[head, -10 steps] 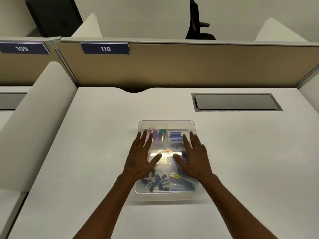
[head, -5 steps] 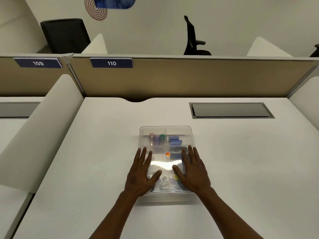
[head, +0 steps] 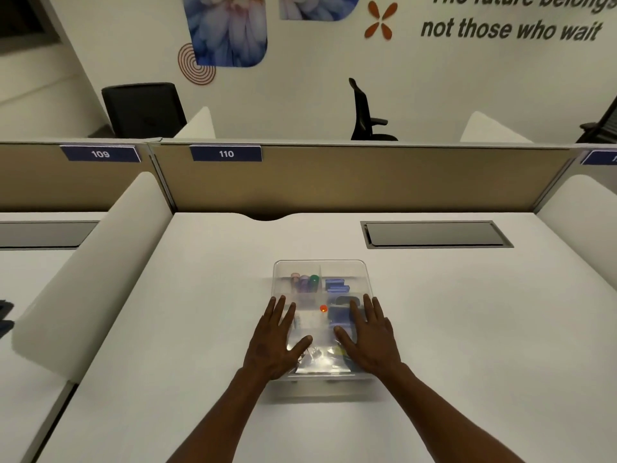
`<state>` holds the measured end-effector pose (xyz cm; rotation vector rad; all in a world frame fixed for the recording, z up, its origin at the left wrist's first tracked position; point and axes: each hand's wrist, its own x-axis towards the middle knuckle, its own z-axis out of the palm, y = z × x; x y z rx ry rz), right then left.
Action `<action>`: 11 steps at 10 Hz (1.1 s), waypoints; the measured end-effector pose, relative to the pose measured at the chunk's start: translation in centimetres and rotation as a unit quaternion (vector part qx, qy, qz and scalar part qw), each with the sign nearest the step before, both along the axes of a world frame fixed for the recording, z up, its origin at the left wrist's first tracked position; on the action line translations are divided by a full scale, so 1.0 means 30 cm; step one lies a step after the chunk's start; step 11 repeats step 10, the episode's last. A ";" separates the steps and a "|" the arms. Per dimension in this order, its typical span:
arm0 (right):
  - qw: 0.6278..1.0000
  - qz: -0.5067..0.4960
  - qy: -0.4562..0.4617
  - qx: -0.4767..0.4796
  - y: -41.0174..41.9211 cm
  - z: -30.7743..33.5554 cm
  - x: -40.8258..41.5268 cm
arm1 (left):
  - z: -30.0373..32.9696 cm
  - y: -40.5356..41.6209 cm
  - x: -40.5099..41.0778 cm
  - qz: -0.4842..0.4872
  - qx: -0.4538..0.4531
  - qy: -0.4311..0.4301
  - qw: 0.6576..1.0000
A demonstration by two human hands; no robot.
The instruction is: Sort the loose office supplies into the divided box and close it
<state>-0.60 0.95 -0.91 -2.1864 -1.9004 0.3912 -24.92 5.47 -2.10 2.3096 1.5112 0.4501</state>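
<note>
A clear plastic divided box (head: 334,266) sits in the middle of the white desk with its clear lid on top. Through the lid I see small coloured bottles (head: 304,282) at the back left, blue packets (head: 336,285) at the back right, an orange dot (head: 323,308) near the middle and binder clips (head: 312,356) at the front. My left hand (head: 275,342) lies flat with straight fingers on the lid's near left part. My right hand (head: 372,339) lies flat on the near right part.
A beige partition (head: 367,182) labelled 110 closes the back of the white desk (head: 467,329). A grey cable hatch (head: 437,234) is set in the desk at the back right. White curved dividers (head: 93,269) stand along both sides.
Both hands have slid back along the lid toward its near edge, fingers still flat. The camera has tilted up, showing more of the wall behind.
</note>
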 end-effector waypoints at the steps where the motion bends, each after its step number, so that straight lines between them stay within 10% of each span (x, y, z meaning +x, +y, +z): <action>1: 1.000 0.000 0.001 -0.006 -0.006 0.000 0.000 | 0.000 0.000 0.000 0.002 -0.007 -0.004 1.000; 4: 0.979 -0.107 0.164 0.052 -0.040 0.043 0.031 | 0.054 -0.043 0.010 0.119 -0.064 -0.132 0.982; 6: 0.942 -0.199 0.270 0.000 -0.115 0.012 0.075 | 0.070 -0.101 0.005 0.236 -0.232 -0.328 0.885; 11: 0.948 -0.178 0.262 0.030 -0.133 0.025 0.060 | 0.036 -0.102 0.016 0.222 -0.187 -0.297 0.910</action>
